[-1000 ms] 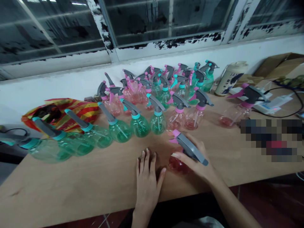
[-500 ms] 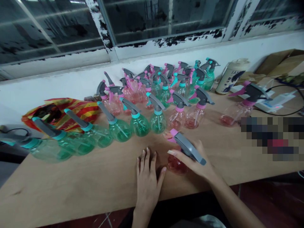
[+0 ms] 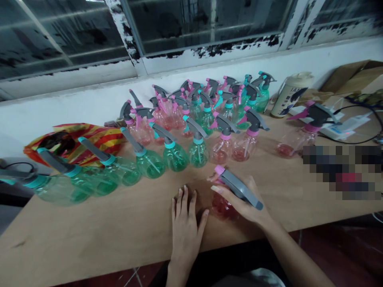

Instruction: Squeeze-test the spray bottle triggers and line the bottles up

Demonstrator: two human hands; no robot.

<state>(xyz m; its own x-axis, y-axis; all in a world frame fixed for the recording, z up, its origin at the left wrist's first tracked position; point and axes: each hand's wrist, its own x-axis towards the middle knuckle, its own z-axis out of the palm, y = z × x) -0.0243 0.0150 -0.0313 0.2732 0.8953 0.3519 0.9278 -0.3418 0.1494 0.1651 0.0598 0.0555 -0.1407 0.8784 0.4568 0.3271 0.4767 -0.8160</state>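
My right hand (image 3: 243, 203) is wrapped round a pink spray bottle (image 3: 223, 207) with a grey trigger head (image 3: 239, 188), standing near the front edge of the wooden table (image 3: 89, 235). My left hand (image 3: 185, 225) lies flat on the table just left of that bottle, fingers stretched out, holding nothing. Behind both hands stands a row of green spray bottles (image 3: 175, 153) and pink spray bottles (image 3: 223, 145).
Several more pink and green spray bottles (image 3: 206, 101) crowd the back by the white wall. A red-and-yellow striped bag (image 3: 83, 141) lies at the left. One pink bottle (image 3: 299, 137), a cream jug (image 3: 289, 99), a power strip (image 3: 344, 129) and cardboard boxes (image 3: 353, 77) are at the right.
The bottle in my right hand has barely shifted. My left hand has stayed flat on the table.
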